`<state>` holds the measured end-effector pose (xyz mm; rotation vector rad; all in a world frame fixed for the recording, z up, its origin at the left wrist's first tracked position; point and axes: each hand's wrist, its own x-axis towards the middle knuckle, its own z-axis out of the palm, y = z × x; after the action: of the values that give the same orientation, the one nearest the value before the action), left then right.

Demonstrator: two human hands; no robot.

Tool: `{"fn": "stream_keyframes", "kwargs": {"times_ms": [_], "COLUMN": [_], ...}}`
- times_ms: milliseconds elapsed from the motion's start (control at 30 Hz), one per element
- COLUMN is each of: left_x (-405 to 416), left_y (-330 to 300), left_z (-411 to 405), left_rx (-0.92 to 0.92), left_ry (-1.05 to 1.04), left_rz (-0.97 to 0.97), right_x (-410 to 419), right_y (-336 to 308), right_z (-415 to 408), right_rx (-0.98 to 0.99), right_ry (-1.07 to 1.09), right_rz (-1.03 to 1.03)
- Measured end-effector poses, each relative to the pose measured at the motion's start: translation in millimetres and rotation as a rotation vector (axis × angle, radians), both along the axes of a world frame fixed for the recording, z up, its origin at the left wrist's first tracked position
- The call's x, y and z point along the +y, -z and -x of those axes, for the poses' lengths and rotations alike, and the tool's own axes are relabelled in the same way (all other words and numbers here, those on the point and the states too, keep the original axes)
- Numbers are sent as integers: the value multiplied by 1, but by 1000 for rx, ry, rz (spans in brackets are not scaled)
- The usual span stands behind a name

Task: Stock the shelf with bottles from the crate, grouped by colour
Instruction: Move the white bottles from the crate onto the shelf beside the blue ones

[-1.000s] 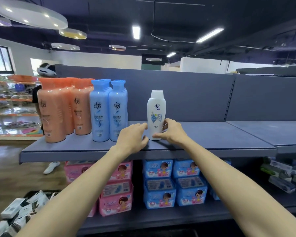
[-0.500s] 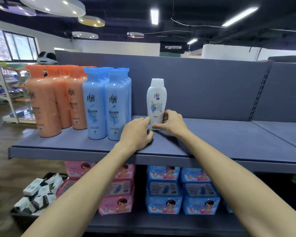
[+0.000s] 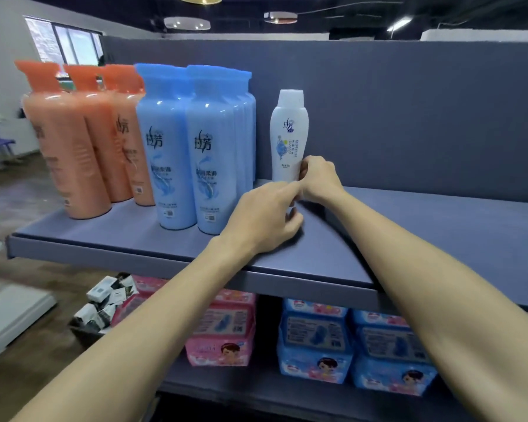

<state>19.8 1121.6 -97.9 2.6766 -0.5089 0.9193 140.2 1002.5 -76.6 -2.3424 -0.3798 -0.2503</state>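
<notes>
A small white bottle (image 3: pixel 288 132) stands upright on the grey-blue shelf (image 3: pixel 128 239), just right of the blue bottles. My right hand (image 3: pixel 320 181) grips its lower right side. My left hand (image 3: pixel 262 217) is in front of it, fingers curled and pinching at the base, which it hides. Several tall blue bottles (image 3: pixel 189 153) stand in a group to the left of the white one. Three orange bottles (image 3: pixel 70 153) are grouped at the shelf's left end.
The shelf top to the right of the white bottle is bare up to the back panel (image 3: pixel 409 117). Below, pink packs (image 3: pixel 223 330) and blue packs (image 3: pixel 317 339) fill the lower shelf. A crate of small boxes (image 3: pixel 104 303) sits on the floor at the left.
My view has moved closer and to the left. Both hands stay at the white bottle; my left hand has closed in on its base.
</notes>
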Motion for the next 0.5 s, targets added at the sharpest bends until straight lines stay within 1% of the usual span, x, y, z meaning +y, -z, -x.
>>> {"fn": "stream_keyframes", "kwargs": {"times_ms": [167,333,500], "left_x": [1,1,1], "left_y": [2,4,4], "left_z": [-4,-6,-6], "left_rx": [-19,-24,-30], "left_ry": [-18,-56,-83], "left_rz": [-1,-9,-25], "right_x": [10,15,23], "right_y": [8,13,13], "right_z": [-16,-23,-31], "right_rx": [-1,-74,-69], "right_ry": [2,57,65], "right_rz": [-68,-23,-1]}}
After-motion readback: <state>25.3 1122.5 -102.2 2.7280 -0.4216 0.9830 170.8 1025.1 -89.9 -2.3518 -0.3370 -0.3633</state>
